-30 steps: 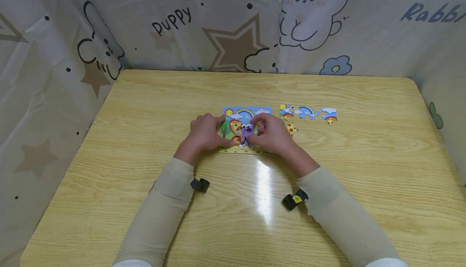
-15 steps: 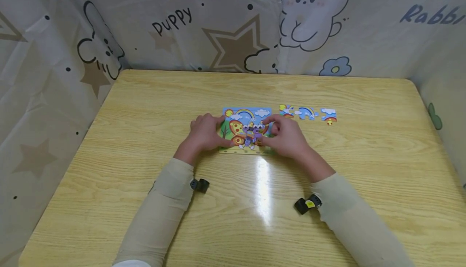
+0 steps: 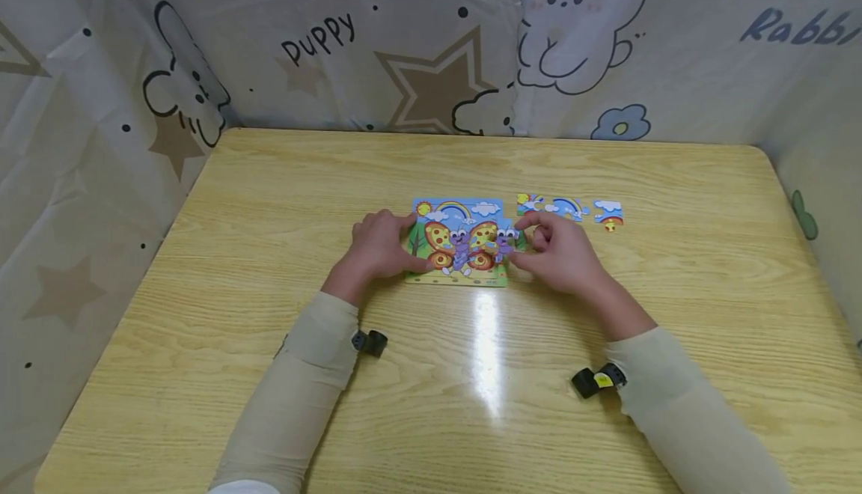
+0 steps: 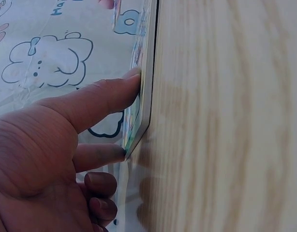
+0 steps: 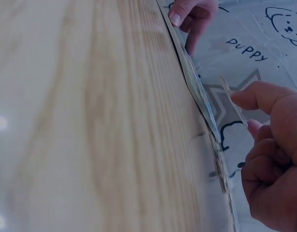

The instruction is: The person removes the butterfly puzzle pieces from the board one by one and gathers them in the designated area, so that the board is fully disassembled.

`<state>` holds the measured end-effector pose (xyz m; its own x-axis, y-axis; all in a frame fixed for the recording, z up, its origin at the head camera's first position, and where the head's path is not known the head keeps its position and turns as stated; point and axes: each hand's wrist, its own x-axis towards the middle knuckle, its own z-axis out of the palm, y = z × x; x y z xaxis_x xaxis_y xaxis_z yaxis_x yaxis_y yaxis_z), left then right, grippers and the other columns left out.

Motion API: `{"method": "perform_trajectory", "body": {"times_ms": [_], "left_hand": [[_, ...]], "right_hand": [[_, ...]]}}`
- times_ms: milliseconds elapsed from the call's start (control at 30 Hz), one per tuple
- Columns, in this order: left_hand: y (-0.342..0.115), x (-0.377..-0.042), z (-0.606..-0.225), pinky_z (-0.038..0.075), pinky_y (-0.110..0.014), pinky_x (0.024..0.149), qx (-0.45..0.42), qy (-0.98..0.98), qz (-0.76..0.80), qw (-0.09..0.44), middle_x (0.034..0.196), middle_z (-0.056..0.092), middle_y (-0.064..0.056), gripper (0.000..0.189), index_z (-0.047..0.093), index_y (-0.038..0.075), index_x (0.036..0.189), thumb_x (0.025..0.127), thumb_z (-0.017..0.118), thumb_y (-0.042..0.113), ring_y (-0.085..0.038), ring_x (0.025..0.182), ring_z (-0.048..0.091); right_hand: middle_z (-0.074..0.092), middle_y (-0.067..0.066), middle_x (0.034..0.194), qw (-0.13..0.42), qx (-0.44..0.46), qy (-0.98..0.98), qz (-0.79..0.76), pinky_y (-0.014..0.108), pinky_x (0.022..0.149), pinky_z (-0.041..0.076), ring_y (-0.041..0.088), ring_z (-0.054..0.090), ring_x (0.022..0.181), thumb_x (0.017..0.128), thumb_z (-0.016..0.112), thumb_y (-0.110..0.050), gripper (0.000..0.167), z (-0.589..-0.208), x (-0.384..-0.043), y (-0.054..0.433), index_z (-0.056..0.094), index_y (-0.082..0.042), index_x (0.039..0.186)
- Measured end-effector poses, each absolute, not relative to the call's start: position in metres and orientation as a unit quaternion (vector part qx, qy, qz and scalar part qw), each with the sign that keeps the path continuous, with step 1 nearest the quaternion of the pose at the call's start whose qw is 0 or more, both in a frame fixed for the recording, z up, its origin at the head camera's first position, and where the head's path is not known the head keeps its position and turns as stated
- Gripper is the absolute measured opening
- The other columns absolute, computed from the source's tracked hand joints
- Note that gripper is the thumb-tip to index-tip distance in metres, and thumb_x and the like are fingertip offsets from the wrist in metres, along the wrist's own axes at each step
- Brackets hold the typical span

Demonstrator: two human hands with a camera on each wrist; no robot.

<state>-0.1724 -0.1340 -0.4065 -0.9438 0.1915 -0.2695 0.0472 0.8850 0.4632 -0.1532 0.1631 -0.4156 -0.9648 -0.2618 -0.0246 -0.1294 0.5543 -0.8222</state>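
A butterfly picture puzzle board (image 3: 486,209) lies on the table in the head view. My left hand (image 3: 384,245) holds its left side, thumb on the face and index finger at the far left edge. In the left wrist view, that thumb (image 4: 110,94) presses the board while the last fingers curl. Over the board's right edge, my right hand (image 3: 562,251) pinches a puzzle piece (image 3: 505,238) showing a purple butterfly face. The right wrist view shows this thin piece (image 5: 226,89) edge-on, apart from the board, between thumb and index finger.
Three loose puzzle pieces lie to the board's right: one with a sun (image 3: 527,201), one with a rainbow (image 3: 567,206), and one with a cloud (image 3: 609,212). The wooden table (image 3: 431,404) meets a printed cloth backdrop (image 3: 256,90) behind.
My right hand has moved right, carrying the pinched piece from over the board's middle to its right edge, uncovering the butterfly picture. My left hand stays in place.
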Motion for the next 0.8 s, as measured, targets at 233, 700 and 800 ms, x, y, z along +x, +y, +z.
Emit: {"method": "perform_trajectory", "body": {"times_ms": [233, 700, 800], "left_hand": [[-0.133, -0.172, -0.406, 0.027, -0.045, 0.092, 0.062, 0.958, 0.231, 0.157, 0.118, 0.052, -0.013, 0.097, 0.046, 0.014, 0.15, 0.071, 0.089, 0.051, -0.03, 0.106, 0.042], [-0.135, -0.172, -0.407, 0.027, -0.045, 0.092, 0.065, 0.957, 0.234, 0.158, 0.116, 0.052, -0.012, 0.098, 0.046, 0.014, 0.151, 0.071, 0.088, 0.051, -0.03, 0.105, 0.042], [-0.135, -0.172, -0.407, 0.027, -0.045, 0.092, 0.063, 0.957, 0.235, 0.159, 0.116, 0.052, -0.012, 0.098, 0.046, 0.014, 0.151, 0.071, 0.089, 0.051, -0.03, 0.106, 0.042]], "right_hand": [[0.033, 0.001, 0.062, 0.063, -0.118, 0.885, -0.445, 0.036, 0.061, 0.033, 0.018, 0.032, 0.055, 0.083, 0.083, -0.017, 0.037, -0.415, -0.151, 0.181, 0.064, -0.004, 0.111], [0.033, 0.002, 0.067, 0.071, -0.102, 0.89, -0.439, 0.034, 0.066, 0.033, 0.017, 0.032, 0.059, 0.085, 0.083, -0.023, 0.038, -0.42, -0.154, 0.219, 0.064, -0.004, 0.111], [0.034, 0.003, 0.067, 0.074, -0.091, 0.894, -0.433, 0.034, 0.067, 0.033, 0.018, 0.033, 0.06, 0.085, 0.083, -0.025, 0.038, -0.421, -0.156, 0.227, 0.064, -0.005, 0.112]]}}
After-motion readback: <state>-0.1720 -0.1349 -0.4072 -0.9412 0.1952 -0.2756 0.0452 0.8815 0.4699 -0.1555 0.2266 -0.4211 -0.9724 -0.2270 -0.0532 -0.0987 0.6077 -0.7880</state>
